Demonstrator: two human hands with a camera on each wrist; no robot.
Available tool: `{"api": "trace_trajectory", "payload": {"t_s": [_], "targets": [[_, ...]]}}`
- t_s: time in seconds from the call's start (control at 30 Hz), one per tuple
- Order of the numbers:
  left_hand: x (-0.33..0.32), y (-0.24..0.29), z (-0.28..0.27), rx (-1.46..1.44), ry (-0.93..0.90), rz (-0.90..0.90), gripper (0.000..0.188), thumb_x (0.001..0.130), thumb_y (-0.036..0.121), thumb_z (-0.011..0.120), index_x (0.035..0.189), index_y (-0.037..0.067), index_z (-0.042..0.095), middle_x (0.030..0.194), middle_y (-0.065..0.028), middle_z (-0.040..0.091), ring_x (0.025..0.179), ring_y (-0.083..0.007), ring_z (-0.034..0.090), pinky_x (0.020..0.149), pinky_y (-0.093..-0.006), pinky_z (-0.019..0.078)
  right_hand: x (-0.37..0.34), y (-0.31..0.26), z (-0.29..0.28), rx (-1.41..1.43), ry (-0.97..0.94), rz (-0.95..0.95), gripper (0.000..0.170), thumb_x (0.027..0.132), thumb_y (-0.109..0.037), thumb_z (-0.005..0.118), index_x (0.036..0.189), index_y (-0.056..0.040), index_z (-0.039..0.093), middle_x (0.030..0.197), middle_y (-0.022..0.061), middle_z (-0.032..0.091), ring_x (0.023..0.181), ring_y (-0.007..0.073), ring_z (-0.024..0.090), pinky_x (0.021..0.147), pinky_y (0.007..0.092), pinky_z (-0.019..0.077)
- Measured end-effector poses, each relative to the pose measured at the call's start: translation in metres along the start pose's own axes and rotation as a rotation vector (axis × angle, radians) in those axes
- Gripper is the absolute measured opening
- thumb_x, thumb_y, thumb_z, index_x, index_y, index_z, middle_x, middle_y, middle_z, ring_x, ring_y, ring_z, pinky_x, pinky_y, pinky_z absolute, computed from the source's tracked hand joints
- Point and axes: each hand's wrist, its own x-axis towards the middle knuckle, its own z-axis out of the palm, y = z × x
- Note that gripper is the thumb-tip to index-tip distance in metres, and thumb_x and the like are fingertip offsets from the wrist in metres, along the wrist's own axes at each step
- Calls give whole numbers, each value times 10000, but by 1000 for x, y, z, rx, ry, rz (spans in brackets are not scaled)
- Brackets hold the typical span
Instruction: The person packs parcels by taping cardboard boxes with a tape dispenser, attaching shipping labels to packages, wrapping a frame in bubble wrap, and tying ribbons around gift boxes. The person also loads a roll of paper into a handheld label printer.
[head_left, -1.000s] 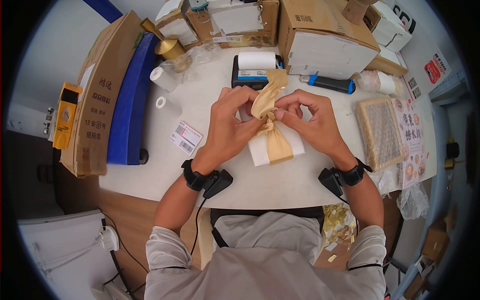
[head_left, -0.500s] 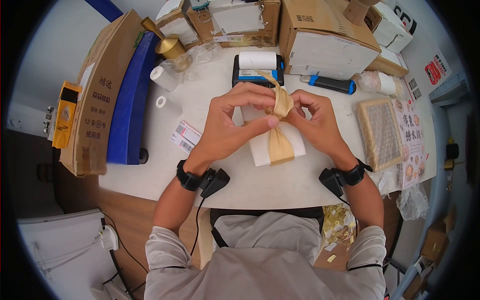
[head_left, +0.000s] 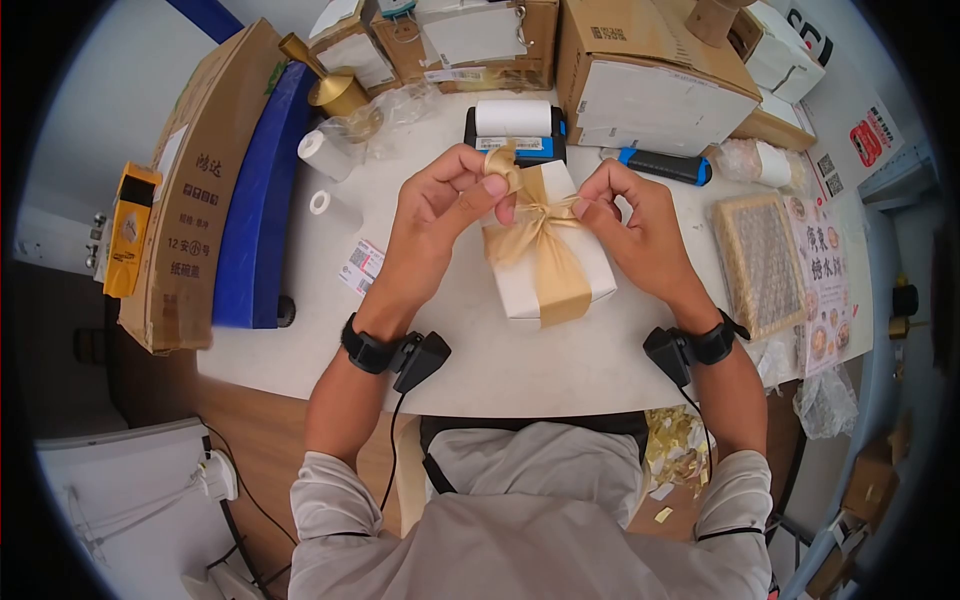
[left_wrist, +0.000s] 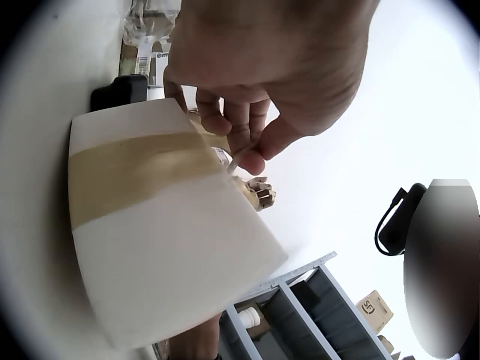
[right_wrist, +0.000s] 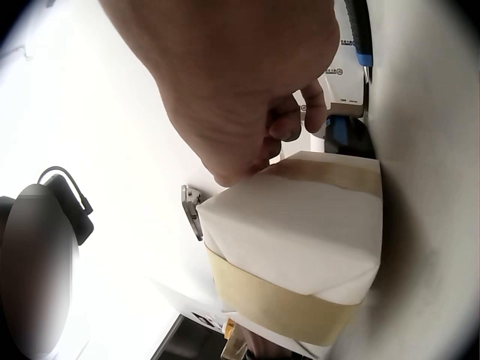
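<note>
A white box (head_left: 513, 292) on the table has a gold ribbon (head_left: 562, 285) wrapped round it both ways, crossing in a gathered knot on top. Left of the knot, my left hand (head_left: 435, 210) pinches a folded length of ribbon between thumb and fingers. On the right side, my right hand (head_left: 645, 225) pinches another part of the ribbon close to the knot. In the left wrist view the ribbon band (left_wrist: 142, 176) runs over the box side under the left hand. From the right wrist, the right fingers are at the box's top edge, their pinch mostly hidden.
Behind the box stands a label printer (head_left: 515, 135) with a white roll. A blue-black utility knife (head_left: 660, 167) lies to its right, near a bubble-wrapped frame (head_left: 762, 265). To the left are a printed label (head_left: 362, 265), paper rolls (head_left: 327, 155) and a tall carton (head_left: 205, 200).
Both hands were close together over the knot; now they are apart, the left further left with its ribbon length. The upright ribbon has come down, and the knot shows on the box top.
</note>
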Motion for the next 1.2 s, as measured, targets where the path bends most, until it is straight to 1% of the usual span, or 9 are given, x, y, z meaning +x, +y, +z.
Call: {"api": "trace_trajectory", "payload": {"t_s": [0.07,0.33,0.5,0.67,0.73,0.87,0.93,1.03,1.2], "targets": [[3,-1,-2,10,23,-30,141,977,206,626,940,72,601,799,-17,656,817,-91,595,883,-255,424,3,4,-3,-11,66,-61,145,897,-123,685,845,-3,623,652,-30,511,593,53,382,536,238,332],[4,-4,1,18,29,-53,173,971,237,629,900,87,581,712,21,577,713,-62,506,775,-239,380,2,2,-5,-69,68,-23,142,894,-121,689,842,-9,620,652,-27,506,590,53,374,533,239,331],[1,-6,2,106,24,-47,154,959,193,652,919,52,607,723,18,589,697,-57,499,743,-230,388,1,1,-1,-53,93,-38,121,879,-110,701,834,-17,639,653,-14,518,603,58,393,547,238,346],[-5,-6,12,224,9,-48,112,919,134,696,948,26,684,734,16,607,668,-62,469,762,-241,375,1,-9,-4,-117,78,-204,90,836,-93,750,879,-31,701,773,17,598,648,87,459,593,237,381],[-5,-6,15,569,-58,180,97,859,129,753,904,49,721,698,23,592,643,-72,433,787,-264,349,0,-11,1,-89,87,-250,97,835,-93,758,896,-36,708,828,23,620,646,85,466,589,235,386],[-8,0,19,592,-66,222,119,800,131,801,866,62,729,650,28,546,626,-90,391,801,-291,323,-2,-13,6,-21,60,-304,120,848,-95,764,944,-42,713,979,47,669,610,68,472,553,229,390],[-7,1,20,725,-108,237,123,803,165,791,884,93,732,625,34,546,618,-100,461,827,-303,331,-3,-12,8,-6,28,-283,127,857,-104,762,959,-46,713,962,46,676,590,60,466,535,226,380],[-6,-9,19,765,-88,304,131,816,184,791,884,88,731,625,22,538,614,-118,470,834,-328,342,-7,-13,7,-36,-16,-211,158,866,-130,767,993,-53,715,903,36,683,558,54,451,510,227,367],[-6,-10,17,645,-41,213,142,843,198,780,915,78,755,623,5,535,613,-114,441,814,-309,349,-5,-22,5,-92,7,-117,213,860,-178,791,1026,-59,728,776,14,662,549,57,445,502,239,357]]}}
